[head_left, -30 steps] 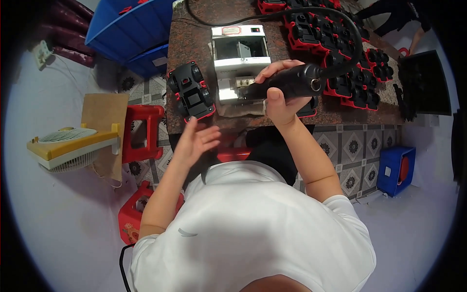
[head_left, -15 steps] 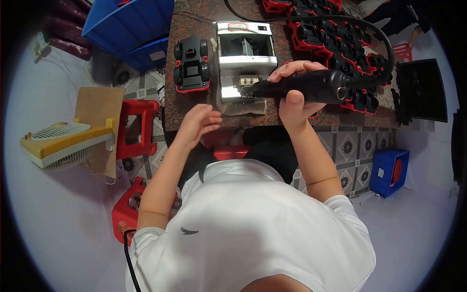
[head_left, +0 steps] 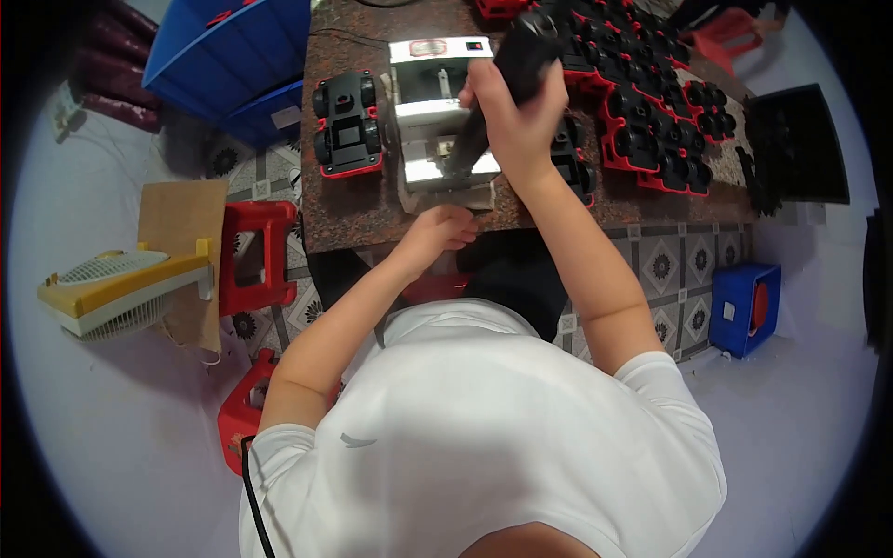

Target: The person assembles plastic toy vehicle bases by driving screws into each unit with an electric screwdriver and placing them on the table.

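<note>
My right hand (head_left: 523, 130) grips a black electric screwdriver (head_left: 530, 58) over the right side of a white screw feeder (head_left: 423, 112). The tool leans, its lower end down at the small metal outlet on the feeder's front; blur hides the exact tip. My left hand (head_left: 441, 240) hovers just off the table edge in front of the feeder, fingers loosely curved and apart, with nothing visible in them. Left of the feeder lies a black and red toy car chassis (head_left: 350, 128), wheels up. Another chassis (head_left: 572, 158) is partly hidden behind my right forearm.
Rows of similar chassis (head_left: 642, 121) cover the right of the speckled stone table (head_left: 353, 219). A dark flat panel (head_left: 798, 149) stands beyond them. Blue bins (head_left: 219, 65), a red stool (head_left: 256, 256) and a yellow-white fan (head_left: 121, 284) are on the left.
My right hand has swung the screwdriver from nearly level to a steep tilt, over the feeder. My left hand has moved right along the table edge. The view has shifted slightly.
</note>
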Available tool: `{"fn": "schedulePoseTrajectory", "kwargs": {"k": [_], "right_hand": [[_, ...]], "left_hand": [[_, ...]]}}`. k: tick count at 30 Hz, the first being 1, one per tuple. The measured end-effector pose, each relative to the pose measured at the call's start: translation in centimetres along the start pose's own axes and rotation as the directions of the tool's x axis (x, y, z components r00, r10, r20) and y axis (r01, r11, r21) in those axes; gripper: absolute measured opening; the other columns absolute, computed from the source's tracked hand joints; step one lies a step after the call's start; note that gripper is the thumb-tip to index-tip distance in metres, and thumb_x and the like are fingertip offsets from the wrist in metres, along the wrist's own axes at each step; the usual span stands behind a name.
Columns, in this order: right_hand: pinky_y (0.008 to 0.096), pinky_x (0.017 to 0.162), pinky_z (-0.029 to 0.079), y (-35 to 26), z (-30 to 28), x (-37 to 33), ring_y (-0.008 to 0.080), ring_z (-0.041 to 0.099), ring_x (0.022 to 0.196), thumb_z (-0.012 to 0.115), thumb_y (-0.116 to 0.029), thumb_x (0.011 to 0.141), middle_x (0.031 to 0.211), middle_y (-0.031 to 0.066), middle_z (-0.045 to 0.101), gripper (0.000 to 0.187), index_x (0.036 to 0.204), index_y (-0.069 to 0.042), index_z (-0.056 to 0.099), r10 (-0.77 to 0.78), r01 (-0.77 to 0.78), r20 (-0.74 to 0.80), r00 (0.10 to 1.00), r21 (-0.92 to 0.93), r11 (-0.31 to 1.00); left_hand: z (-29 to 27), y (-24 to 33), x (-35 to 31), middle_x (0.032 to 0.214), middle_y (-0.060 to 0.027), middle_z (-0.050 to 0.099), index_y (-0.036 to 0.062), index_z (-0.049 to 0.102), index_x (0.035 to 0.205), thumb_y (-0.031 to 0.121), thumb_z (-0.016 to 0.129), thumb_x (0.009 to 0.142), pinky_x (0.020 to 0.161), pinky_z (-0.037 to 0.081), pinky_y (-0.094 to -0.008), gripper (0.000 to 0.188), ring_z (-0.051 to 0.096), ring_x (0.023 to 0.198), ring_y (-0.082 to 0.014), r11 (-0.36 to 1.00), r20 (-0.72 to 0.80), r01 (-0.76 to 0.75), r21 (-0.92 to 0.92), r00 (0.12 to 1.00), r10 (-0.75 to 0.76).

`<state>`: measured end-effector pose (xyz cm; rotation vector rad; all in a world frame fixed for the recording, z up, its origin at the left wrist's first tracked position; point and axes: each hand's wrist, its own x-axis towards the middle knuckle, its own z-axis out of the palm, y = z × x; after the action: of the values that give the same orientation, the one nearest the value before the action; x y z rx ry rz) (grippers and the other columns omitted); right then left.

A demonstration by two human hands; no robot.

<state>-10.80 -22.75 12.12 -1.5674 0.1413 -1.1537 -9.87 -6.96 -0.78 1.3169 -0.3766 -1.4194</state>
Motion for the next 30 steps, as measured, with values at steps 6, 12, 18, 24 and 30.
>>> {"fn": "schedulePoseTrajectory", "kwargs": {"k": [6, 12, 18, 24, 30], "right_hand": [[0.0290, 0.052, 0.050, -4.0, -2.9, 0.2, 0.0156, 0.057, 0.056, 0.055, -0.016, 0.090, 0.073, 0.0103, 0.058, 0.023, 0.103, 0.000, 0.046, 0.117, -0.114, -0.002, 0.993, 0.190, 0.975], [0.0337, 0.057, 0.051, -6.3, -6.8, -1.6, 0.0198, 0.057, 0.063, 0.057, -0.025, 0.089, 0.077, 0.0124, 0.057, 0.033, 0.107, -0.001, 0.044, 0.026, -0.021, -0.029, 0.999, 0.134, 0.991], [0.0309, 0.059, 0.052, -5.1, -6.3, -3.1, 0.0176, 0.059, 0.068, 0.066, -0.022, 0.083, 0.082, 0.0115, 0.057, 0.043, 0.111, 0.000, 0.042, -0.088, 0.122, -0.120, 0.989, 0.318, 0.940], [0.0329, 0.060, 0.052, -2.2, -2.5, -4.1, 0.0198, 0.059, 0.065, 0.068, -0.038, 0.081, 0.081, 0.0133, 0.056, 0.058, 0.112, 0.001, 0.039, -0.118, 0.125, -0.047, 0.992, 0.191, 0.974], [0.0269, 0.063, 0.050, -0.7, -2.2, -4.4, 0.0157, 0.059, 0.069, 0.075, -0.015, 0.075, 0.082, 0.0110, 0.058, 0.053, 0.113, -0.002, 0.040, -0.132, 0.129, -0.013, 0.991, 0.331, 0.935]], "left_hand": [[2.3, -1.2, 2.9, 0.118, -0.0092, 0.056, 0.0025, 0.048, 0.124, 0.024, 0.046, 0.095, 0.088, 0.043, -0.0279, 0.036, 0.053, 0.105, -0.0168, 0.994, -0.028, -0.109, 0.010, 0.994, 0.109], [5.8, -2.0, 5.0, 0.127, -0.0098, 0.049, 0.0026, 0.043, 0.129, 0.025, 0.046, 0.095, 0.087, 0.042, -0.0274, 0.040, 0.051, 0.108, -0.0158, 0.980, -0.045, -0.187, -0.063, 0.982, 0.185], [6.5, -2.2, 5.1, 0.122, -0.0139, 0.053, -0.0008, 0.037, 0.133, 0.014, 0.051, 0.091, 0.083, 0.042, -0.0240, 0.046, 0.052, 0.102, -0.0124, 0.971, -0.079, -0.228, -0.068, 0.972, 0.222], [4.0, -2.7, 4.5, 0.110, -0.0137, 0.059, -0.0027, 0.041, 0.126, 0.010, 0.051, 0.090, 0.075, 0.047, -0.0251, 0.040, 0.059, 0.089, -0.0152, 0.986, 0.006, -0.168, -0.002, 0.986, 0.168], [2.3, -3.2, 2.5, 0.097, -0.0138, 0.062, -0.0059, 0.042, 0.120, 0.009, 0.049, 0.090, 0.071, 0.050, -0.0267, 0.034, 0.062, 0.080, -0.0168, 0.969, -0.103, -0.244, 0.029, 0.964, 0.245]]}}
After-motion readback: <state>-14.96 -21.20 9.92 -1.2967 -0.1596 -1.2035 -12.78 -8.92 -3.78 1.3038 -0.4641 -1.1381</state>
